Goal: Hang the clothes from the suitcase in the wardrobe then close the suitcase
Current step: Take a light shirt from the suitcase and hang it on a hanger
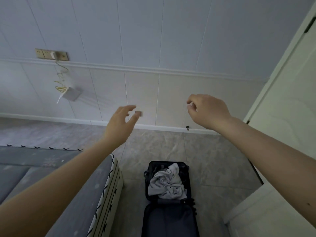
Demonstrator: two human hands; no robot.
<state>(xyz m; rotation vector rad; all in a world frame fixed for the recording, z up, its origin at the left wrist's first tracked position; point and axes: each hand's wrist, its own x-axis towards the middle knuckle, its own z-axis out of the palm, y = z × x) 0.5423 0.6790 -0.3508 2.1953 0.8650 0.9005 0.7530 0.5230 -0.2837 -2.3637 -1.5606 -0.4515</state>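
a black suitcase [169, 199] is laid open on the grey tiled floor [213, 159], crumpled grey clothes [166, 183] heaped in its far half. a bed [56, 175] is seen alongside, a white wardrobe [287, 103] opposite. the left hand [122, 124] and right hand [207, 110] are raised apart, fingers loosely curled, nothing held.

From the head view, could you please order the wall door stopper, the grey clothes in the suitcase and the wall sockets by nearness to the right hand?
From the right hand:
1. Door stopper, just below on the skirting.
2. Grey clothes, lower down in the open suitcase.
3. Wall sockets, far left on the wall.
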